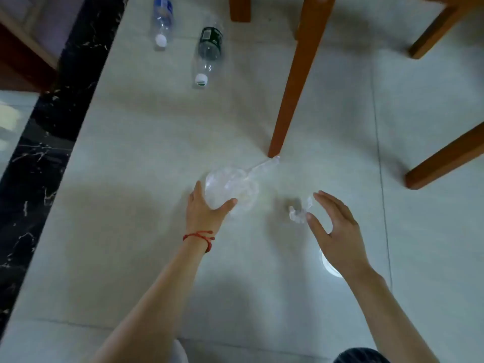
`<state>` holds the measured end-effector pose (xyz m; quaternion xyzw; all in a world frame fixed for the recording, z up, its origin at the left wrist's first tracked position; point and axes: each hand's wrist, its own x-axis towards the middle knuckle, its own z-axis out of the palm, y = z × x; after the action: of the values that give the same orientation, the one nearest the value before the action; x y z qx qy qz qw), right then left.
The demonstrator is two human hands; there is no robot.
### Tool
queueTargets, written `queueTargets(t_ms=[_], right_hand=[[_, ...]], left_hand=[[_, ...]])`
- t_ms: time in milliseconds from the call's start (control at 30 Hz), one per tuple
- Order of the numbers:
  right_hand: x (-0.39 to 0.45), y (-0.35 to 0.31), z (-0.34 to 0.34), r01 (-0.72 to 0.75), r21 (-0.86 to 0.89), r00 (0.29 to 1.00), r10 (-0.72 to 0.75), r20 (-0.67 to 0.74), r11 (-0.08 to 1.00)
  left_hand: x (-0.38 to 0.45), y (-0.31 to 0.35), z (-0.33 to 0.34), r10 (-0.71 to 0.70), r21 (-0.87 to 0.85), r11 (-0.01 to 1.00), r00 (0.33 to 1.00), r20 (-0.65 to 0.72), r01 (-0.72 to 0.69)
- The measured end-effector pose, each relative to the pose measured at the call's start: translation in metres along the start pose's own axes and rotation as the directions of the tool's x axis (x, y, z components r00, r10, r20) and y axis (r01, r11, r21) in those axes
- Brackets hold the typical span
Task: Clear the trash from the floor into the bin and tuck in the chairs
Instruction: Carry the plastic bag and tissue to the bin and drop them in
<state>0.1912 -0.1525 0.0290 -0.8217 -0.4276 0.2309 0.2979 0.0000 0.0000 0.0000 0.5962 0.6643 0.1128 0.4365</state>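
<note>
A crumpled clear plastic bag (233, 184) lies on the pale tiled floor, its twisted tail reaching the foot of a wooden chair leg (296, 82). My left hand (207, 208), with a red string at the wrist, curls around the bag's near side. A small crumpled piece of clear plastic (298, 214) lies to the right. My right hand (335, 226) hovers open just beside it, thumb almost touching. Farther off lie two empty bottles: one with a green label (208, 52) and one with a blue label (163, 22).
More wooden chair legs (445, 158) stand at the right and at the top (239, 7). A black marble strip (49, 132) runs along the left of the floor. A bright white round spot (331, 265) shows on the floor under my right wrist.
</note>
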Motion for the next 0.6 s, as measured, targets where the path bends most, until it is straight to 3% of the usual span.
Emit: queueTargets(t_ms=[100,300,500,600], right_hand=[[0.005,0.013,0.009,0.019,0.011,0.998,-0.018,-0.067,1.0],[0.004,0.032,0.019,0.0,0.029,0.995,0.003,-0.104,1.0],[0.0,0.035,0.027,-0.008,0.072,0.993,0.017,-0.117,0.997],[0.003,0.036,0.03,0.008,0.069,0.992,0.001,-0.129,0.998]], left_hand=[[0.015,-0.006,0.014,-0.093,-0.109,0.99,0.996,-0.001,0.092],[0.029,-0.01,0.031,0.008,-0.175,0.984,0.997,-0.078,-0.021],[0.029,-0.018,0.04,-0.037,-0.213,0.977,0.998,-0.044,0.027],[0.025,-0.021,0.043,-0.088,-0.338,0.938,0.996,-0.034,0.072]])
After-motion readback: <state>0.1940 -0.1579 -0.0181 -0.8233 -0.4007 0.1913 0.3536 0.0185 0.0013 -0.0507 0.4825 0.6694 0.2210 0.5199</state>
